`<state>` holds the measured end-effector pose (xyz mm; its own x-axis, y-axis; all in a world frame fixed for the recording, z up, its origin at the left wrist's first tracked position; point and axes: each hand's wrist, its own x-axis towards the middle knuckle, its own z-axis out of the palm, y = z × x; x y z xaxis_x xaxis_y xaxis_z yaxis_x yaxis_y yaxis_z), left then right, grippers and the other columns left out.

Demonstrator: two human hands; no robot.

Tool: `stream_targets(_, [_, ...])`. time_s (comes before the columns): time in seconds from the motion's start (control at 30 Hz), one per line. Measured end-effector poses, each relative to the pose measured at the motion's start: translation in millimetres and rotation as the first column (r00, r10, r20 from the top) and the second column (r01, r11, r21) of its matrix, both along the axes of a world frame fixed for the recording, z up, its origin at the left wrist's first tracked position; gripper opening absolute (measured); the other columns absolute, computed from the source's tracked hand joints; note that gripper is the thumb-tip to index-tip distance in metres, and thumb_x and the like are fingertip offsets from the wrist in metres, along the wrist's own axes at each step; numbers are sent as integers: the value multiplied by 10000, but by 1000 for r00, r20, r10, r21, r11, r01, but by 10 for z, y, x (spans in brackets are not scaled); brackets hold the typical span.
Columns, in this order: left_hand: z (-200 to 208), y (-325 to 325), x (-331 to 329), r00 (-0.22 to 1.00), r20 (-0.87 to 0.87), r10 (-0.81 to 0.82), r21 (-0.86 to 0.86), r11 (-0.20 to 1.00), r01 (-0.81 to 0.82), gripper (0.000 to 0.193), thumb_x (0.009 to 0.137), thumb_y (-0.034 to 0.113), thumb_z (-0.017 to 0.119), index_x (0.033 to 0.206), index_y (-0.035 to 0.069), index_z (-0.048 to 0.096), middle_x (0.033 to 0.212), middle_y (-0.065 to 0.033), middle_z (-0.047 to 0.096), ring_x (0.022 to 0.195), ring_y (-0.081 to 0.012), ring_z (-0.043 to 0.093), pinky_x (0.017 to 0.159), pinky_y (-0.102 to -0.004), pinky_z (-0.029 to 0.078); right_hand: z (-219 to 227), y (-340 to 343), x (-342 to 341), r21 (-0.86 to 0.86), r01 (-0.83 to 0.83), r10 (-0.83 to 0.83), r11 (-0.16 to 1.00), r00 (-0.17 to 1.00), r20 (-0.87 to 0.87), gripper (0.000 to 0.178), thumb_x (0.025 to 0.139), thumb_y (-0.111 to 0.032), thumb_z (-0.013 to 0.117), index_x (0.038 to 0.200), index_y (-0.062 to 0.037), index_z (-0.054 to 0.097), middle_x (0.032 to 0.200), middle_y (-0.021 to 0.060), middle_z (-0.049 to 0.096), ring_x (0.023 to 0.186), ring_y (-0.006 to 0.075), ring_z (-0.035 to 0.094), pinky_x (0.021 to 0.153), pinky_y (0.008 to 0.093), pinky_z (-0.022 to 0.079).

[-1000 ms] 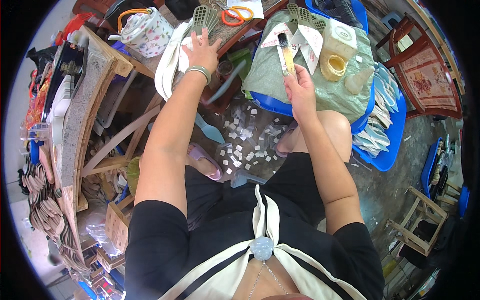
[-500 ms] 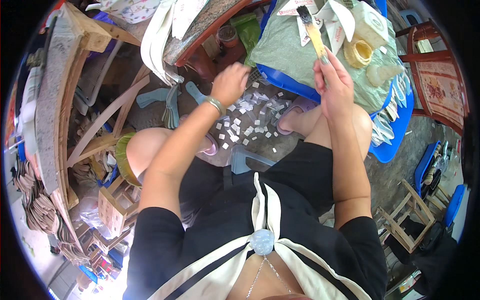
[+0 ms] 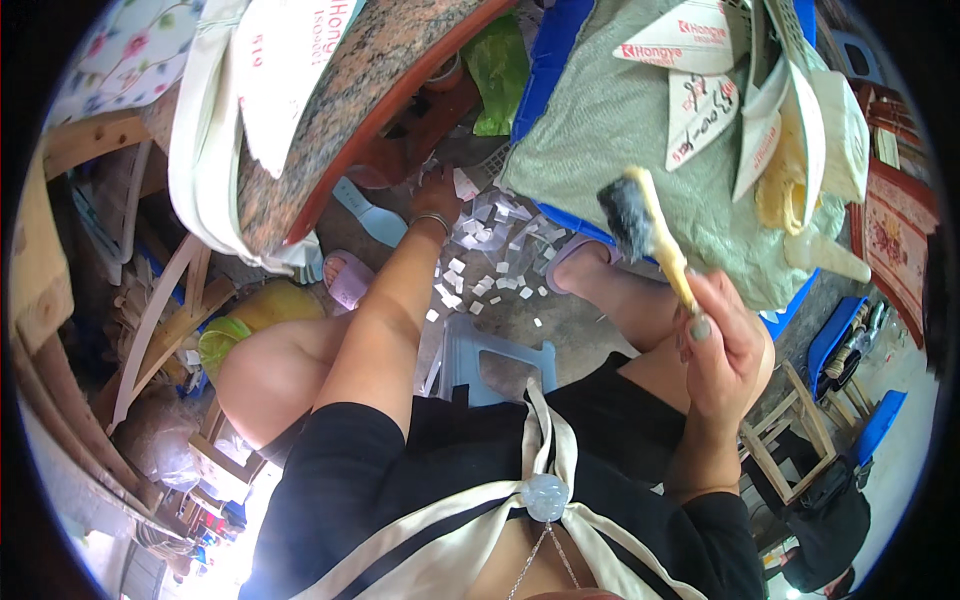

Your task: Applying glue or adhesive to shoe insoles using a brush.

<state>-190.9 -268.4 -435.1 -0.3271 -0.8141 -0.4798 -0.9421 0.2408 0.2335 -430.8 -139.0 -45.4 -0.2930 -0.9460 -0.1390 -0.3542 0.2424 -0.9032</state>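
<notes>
My right hand (image 3: 725,345) is closed round the handle of a flat brush (image 3: 658,240) with dark, matted bristles, held up in front of a green woven sheet (image 3: 580,120). My left arm reaches down to the floor beside the granite-topped table. There my left hand (image 3: 437,190) is low among scattered small white squares (image 3: 490,225), close to a white piece (image 3: 465,185); its fingers are too small and shadowed to read. A light blue sole-shaped piece (image 3: 370,213) lies to the left of that wrist. White pointed pieces with red print (image 3: 705,115) rest on the sheet.
Bent white strips (image 3: 210,140) hang over the edge of the granite-topped table (image 3: 345,115). At right on the sheet stand a yellowed glue-stained container (image 3: 790,195) and a whitish jug (image 3: 840,135). A blue plastic stool (image 3: 495,360) is beneath me. Wooden frames (image 3: 795,430) and a chair (image 3: 895,235) are at right.
My left hand has gone down to the floor from above it. My right hand has drawn the brush nearer and lower, tilting it left. My view has shifted closer to the table.
</notes>
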Motion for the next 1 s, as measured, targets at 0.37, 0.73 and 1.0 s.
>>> stream_targets(0.37, [-336, 61, 183, 989, 118, -92, 91, 993, 81, 428, 779, 180, 631, 1190, 93, 546, 1219, -143, 530, 1165, -298, 492, 956, -424, 427, 63, -40, -138, 47, -81, 78, 996, 995, 62, 226, 759, -95, 656, 947, 24, 620, 857, 68, 570, 793, 163, 525, 714, 258, 395])
stream_targets(0.73, [-441, 682, 180, 900, -128, 416, 343, 870, -354, 641, 694, 254, 753, 1243, 50, 493, 1235, -208, 537, 1160, -354, 513, 973, -407, 422, 68, 336, 13, -3, 20, -20, 1000, 993, 118, 241, 767, -70, 655, 981, 34, 617, 849, 69, 570, 782, 145, 527, 705, 236, 399])
stream_targets(1.0, [-628, 779, -4, 853, -99, 512, 426, 797, -428, 704, 659, 289, 780, 1254, 55, 486, 1257, -197, 521, 1168, -368, 502, 982, -423, 419, 77, 180, -172, -43, -47, 48, 998, 999, 14, 228, 751, -70, 672, 954, 26, 633, 822, 84, 576, 751, 172, 520, 690, 261, 400])
